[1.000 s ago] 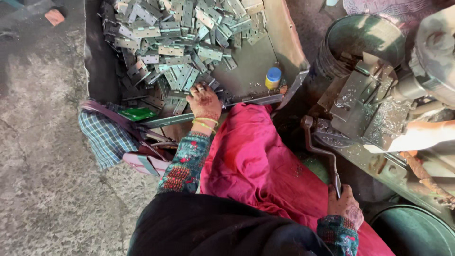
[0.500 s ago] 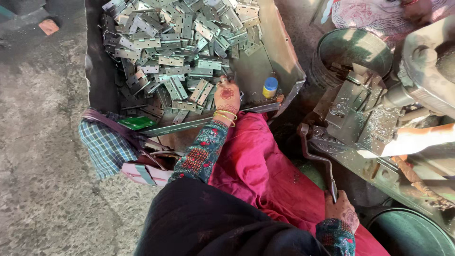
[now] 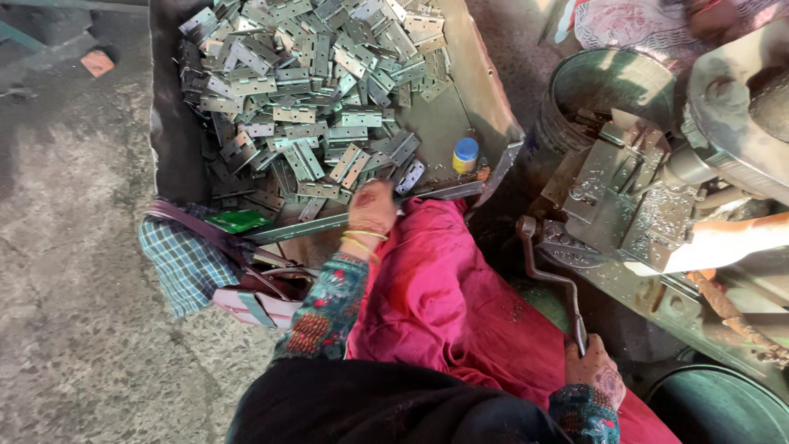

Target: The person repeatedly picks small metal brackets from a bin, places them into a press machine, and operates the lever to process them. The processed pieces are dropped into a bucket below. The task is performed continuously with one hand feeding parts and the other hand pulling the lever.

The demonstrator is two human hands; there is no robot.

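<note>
Fingers of my right hand (image 3: 593, 372) are curled tight round the end of the bent metal crank handle (image 3: 549, 275), which runs up and away to the grey press machine (image 3: 625, 197) on my right. Red cloth (image 3: 444, 296) covers my lap between the two arms. Further out, my left hand (image 3: 371, 209) rests at the near edge of the metal tray (image 3: 485, 90), knuckles up, fingers bent down among the nearest hinges; whether they have closed on one I cannot tell. Beyond it the pile of grey metal hinges (image 3: 304, 90) fills the tray, with a small bottle with a blue cap (image 3: 465, 154) standing to the right. A checked cloth bag (image 3: 185, 263) lies left of my arm.
</note>
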